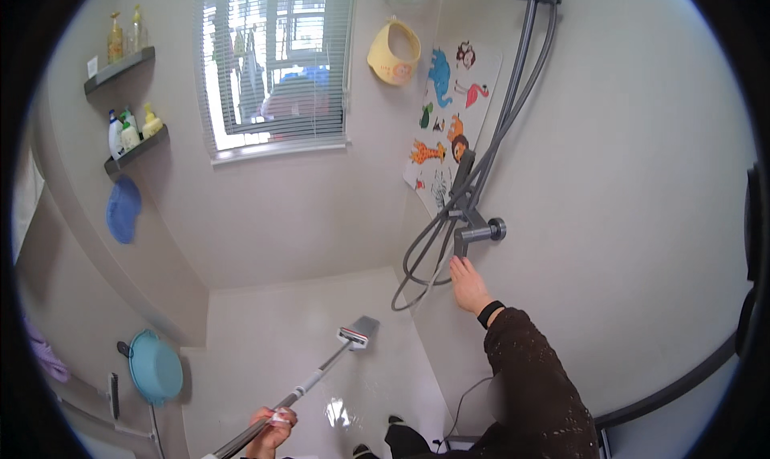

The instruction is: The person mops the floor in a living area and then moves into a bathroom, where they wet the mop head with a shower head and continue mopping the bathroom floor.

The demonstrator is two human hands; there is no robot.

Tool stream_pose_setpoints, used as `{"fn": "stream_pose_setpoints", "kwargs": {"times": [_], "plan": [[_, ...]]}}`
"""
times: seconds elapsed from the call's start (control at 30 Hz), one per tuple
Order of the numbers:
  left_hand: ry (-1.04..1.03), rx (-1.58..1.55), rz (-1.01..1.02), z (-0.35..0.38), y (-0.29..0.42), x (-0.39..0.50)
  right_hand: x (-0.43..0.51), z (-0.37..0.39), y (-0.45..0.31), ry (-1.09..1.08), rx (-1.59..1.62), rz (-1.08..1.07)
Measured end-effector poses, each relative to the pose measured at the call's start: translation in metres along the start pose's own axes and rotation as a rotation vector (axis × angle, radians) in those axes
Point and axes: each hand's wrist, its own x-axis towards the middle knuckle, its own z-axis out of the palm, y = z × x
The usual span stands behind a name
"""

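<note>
My left hand [272, 433] is closed around the metal pole [322, 367] of a flat mop, low in the view. Something small, white and red shows at its fingers; I cannot tell what. The mop head [360, 333] rests tilted on the wet shower floor [264, 339]. My right hand [470, 286] reaches forward, its fingertips at the lever of the grey wall-mounted shower mixer [479, 233]. The fingers are outstretched and the palm is hidden, so a grip cannot be made out. Beside it hang loops of the grey shower hose [406, 263] and a hand shower [462, 173].
A blue basin [155, 367] and a brush [113, 396] hang on the left wall. Corner shelves [137, 149] hold several pump bottles. A yellow bath visor [394, 53] and an animal-print mat [457, 116] hang beyond the mixer. A thin cable [463, 399] runs near my feet [394, 423].
</note>
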Motion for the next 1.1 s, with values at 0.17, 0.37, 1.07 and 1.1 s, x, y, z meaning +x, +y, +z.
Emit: {"fn": "stream_pose_setpoints", "kwargs": {"times": [0.17,0.37,1.07,1.1], "plan": [[0.011,-0.137,0.144,0.0,-0.029,-0.022,0.06,-0.005,0.037,0.053,0.489,0.2],[0.007,-0.141,0.215,-0.011,-0.05,-0.015,0.147,0.0,0.133,0.049,0.336,0.072],[0.008,-0.251,0.282,-0.018,-0.063,-0.012,0.171,-0.003,0.139,0.082,0.209,-0.33],[0.008,-0.241,0.279,-0.018,-0.064,-0.012,0.173,-0.004,0.139,0.046,0.232,-0.303]]}}
